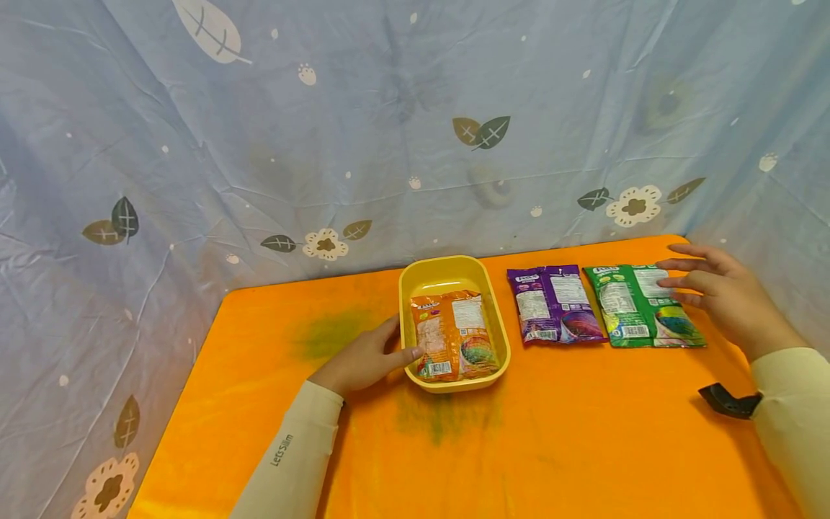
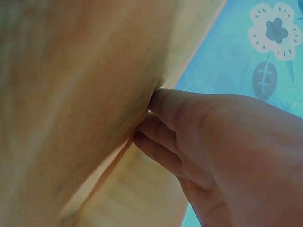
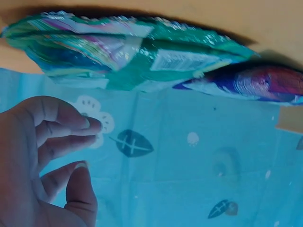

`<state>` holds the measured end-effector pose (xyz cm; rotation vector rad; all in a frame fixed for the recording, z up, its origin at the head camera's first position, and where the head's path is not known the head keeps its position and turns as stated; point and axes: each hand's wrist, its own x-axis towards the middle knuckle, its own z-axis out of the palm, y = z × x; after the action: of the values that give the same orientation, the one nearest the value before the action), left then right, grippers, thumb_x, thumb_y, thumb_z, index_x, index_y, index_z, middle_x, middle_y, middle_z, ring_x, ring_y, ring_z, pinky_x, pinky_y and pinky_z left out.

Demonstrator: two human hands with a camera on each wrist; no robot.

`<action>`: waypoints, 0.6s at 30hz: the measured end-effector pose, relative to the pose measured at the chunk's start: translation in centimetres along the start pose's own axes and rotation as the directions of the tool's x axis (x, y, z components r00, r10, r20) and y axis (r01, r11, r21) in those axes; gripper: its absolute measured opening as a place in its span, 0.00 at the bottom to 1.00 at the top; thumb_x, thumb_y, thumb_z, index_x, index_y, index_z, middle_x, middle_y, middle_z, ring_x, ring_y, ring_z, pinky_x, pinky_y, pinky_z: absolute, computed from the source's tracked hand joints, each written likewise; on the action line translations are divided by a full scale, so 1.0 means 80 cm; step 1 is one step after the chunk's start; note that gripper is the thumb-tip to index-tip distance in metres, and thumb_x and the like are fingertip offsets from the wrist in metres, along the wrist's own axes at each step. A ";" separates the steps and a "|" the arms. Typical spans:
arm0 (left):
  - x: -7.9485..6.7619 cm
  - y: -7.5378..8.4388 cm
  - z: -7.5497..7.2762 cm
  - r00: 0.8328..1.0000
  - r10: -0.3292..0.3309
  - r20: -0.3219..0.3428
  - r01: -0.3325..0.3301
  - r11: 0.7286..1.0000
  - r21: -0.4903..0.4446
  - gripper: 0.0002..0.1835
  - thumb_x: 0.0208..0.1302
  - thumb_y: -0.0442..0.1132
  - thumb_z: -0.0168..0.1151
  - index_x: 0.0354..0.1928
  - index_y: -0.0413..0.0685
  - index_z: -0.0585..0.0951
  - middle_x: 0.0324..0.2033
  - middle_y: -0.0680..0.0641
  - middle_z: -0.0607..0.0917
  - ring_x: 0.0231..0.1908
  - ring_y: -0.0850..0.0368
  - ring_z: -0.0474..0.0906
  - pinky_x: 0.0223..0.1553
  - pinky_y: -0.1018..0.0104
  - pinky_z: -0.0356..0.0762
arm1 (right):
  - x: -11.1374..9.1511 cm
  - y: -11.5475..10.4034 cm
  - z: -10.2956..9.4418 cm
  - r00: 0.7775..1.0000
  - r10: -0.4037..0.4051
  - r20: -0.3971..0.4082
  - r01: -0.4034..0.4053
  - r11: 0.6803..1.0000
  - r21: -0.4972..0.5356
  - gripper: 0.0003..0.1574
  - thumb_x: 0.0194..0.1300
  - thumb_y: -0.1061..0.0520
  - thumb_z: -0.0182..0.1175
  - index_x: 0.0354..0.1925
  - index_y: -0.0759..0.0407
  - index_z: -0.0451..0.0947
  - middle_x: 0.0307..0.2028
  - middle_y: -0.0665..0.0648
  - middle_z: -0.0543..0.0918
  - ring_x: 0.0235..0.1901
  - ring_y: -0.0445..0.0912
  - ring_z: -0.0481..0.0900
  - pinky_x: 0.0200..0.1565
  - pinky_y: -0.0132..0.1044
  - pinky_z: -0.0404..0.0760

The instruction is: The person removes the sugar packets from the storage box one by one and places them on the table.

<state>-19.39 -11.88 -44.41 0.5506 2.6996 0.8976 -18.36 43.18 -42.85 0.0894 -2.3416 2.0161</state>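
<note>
The left hand [image 1: 363, 360] grips the left wall of a glossy yellow, round-cornered rectangular tray [image 1: 447, 272] holding a shiny orange packet [image 1: 454, 335]. The right hand [image 1: 733, 299], fingers loosely parted, hovers beside a shiny green packet [image 1: 632, 306], right of a shiny purple packet [image 1: 556, 306] on the orange-covered bench [image 1: 551, 432].

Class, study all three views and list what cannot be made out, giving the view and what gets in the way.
- Head: the floor under the orange bag in the tray; the bag covers it.
- Head: fine print on the green bag; too small.
- Head: one end of the black object; hidden at the right sleeve.
- Right wrist: one end of the purple bag; cut off by the right edge.
</note>
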 end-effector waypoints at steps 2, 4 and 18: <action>0.000 0.000 0.000 1.000 -0.003 -0.002 0.003 1.000 0.004 0.45 0.56 0.71 0.57 0.74 0.68 0.57 0.62 0.55 0.72 0.59 0.56 0.69 0.61 0.51 0.62 | 0.001 -0.002 0.003 1.000 -0.012 0.008 0.012 0.998 0.063 0.28 0.75 0.59 0.47 0.70 0.54 0.58 0.58 0.59 0.69 0.45 0.43 0.80 0.41 0.31 0.79; 0.000 0.000 0.000 1.000 0.000 -0.002 0.000 1.000 0.007 0.45 0.56 0.71 0.57 0.74 0.68 0.57 0.62 0.54 0.72 0.59 0.55 0.69 0.61 0.51 0.62 | 0.002 -0.004 0.007 1.000 -0.023 0.017 0.021 0.995 0.094 0.28 0.75 0.60 0.47 0.70 0.54 0.58 0.58 0.60 0.69 0.45 0.43 0.81 0.41 0.31 0.79; 0.001 0.000 -0.001 1.000 -0.001 0.008 0.001 1.000 0.011 0.46 0.56 0.72 0.56 0.74 0.67 0.55 0.63 0.54 0.71 0.59 0.55 0.69 0.61 0.50 0.62 | 0.008 -0.022 0.044 0.979 -0.126 0.158 0.088 0.969 0.230 0.27 0.75 0.64 0.44 0.69 0.59 0.57 0.58 0.67 0.66 0.47 0.50 0.81 0.41 0.38 0.81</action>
<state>-19.52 -11.91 -44.34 0.5535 2.6994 0.8786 -18.87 39.40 -41.62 0.4056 -2.1362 2.2902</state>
